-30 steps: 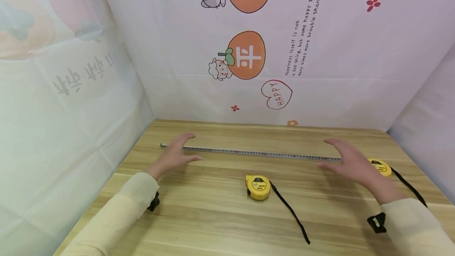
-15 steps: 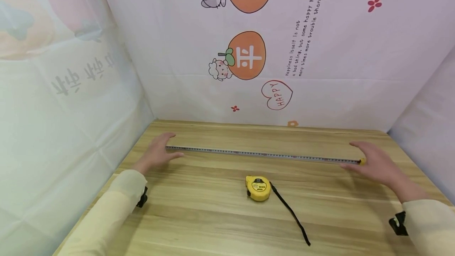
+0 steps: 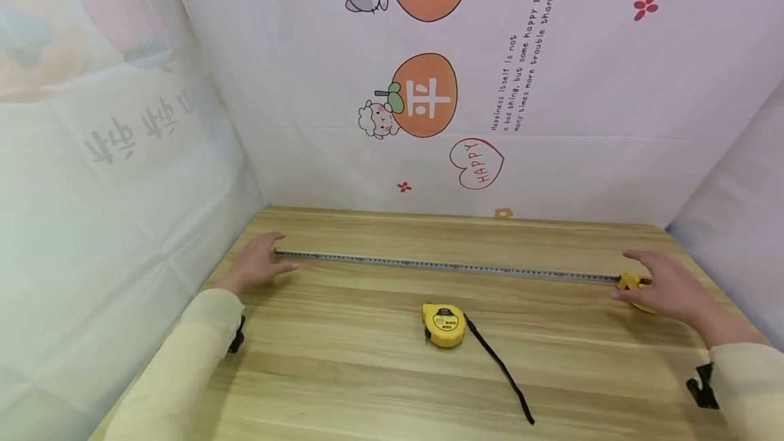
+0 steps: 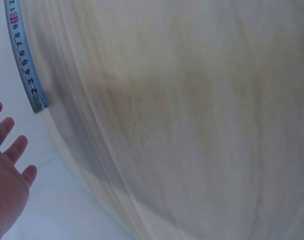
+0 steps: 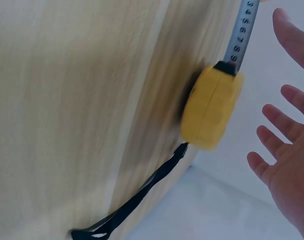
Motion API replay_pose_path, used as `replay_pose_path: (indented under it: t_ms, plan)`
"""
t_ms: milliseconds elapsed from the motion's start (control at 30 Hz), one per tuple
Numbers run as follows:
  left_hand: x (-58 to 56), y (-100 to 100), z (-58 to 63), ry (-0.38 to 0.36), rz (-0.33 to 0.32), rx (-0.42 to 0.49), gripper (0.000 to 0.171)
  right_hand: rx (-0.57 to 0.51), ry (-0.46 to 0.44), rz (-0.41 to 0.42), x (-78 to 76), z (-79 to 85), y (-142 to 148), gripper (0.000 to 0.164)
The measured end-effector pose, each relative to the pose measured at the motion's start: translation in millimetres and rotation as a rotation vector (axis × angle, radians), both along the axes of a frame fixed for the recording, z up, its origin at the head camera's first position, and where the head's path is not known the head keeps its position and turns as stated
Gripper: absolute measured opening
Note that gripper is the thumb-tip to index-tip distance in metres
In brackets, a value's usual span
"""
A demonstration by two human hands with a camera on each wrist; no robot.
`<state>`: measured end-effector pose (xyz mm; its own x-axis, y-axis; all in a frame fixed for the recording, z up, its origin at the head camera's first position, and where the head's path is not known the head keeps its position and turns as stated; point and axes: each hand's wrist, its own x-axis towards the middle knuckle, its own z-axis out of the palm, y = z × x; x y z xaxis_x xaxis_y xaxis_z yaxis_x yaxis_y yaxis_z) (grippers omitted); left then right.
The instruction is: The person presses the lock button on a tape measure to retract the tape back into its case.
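Observation:
A tape measure's silver blade (image 3: 429,265) stretches across the back of the wooden table. Its yellow case (image 5: 212,107) lies at the right end, and a black strap (image 5: 147,185) trails from it. My right hand (image 3: 670,289) hovers around that case with fingers spread; the right wrist view shows a gap between them. At the blade's left end my left hand (image 3: 254,265) is likewise spread, with the blade's tip (image 4: 39,105) near the fingers and not gripped. A second yellow tape measure (image 3: 445,327) lies in the middle of the table, fully wound in.
The second tape measure's black strap (image 3: 502,369) runs toward the front right of the wooden table (image 3: 343,373). White printed cloth (image 3: 306,87) stands along the back and both sides. Black wrist mounts (image 3: 703,386) sit under the sleeves.
Both hands have moved apart, the left hand leftward to the blade's tip and the right hand rightward to the case. The second tape measure stays where it was.

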<state>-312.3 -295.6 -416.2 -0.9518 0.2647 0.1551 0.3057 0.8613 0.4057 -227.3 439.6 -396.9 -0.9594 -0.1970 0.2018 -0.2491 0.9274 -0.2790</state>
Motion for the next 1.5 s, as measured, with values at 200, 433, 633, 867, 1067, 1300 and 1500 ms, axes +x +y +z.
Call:
replay_pose_path:
  t_ms: [200,433,633,867,1067,1300,1500]
  plan:
    - [-3.5,-7.2,-1.5,-0.018,0.003,-0.015,0.079,0.017,-0.043,-0.007,0.1,-4.4,12.9,0.098]
    - [-4.8,-12.4,-3.7,-0.007,-0.002,-0.002,0.061,0.02,-0.093,-0.005,0.7,-9.2,21.7,0.098]
    - [-5.9,-13.9,-4.0,0.004,-0.036,0.014,0.048,0.004,-0.093,0.006,1.5,-16.3,25.9,0.094]
    - [-7.9,-14.9,-5.2,0.039,-0.046,0.006,0.039,-0.012,-0.096,0.002,2.3,-20.3,25.6,0.095]
    - [-13.0,-16.1,-13.7,0.048,-0.034,-0.04,0.031,-0.032,-0.124,0.008,1.1,-22.5,25.0,0.091]
    - [-15.4,-11.7,-17.4,0.016,-0.002,-0.083,0.031,-0.04,-0.142,-0.015,-0.8,-28.3,28.9,0.086]
    - [-16.2,-10.3,-16.3,-0.015,0.03,-0.085,0.031,-0.035,-0.135,0.003,-4.5,-29.5,29.4,0.084]
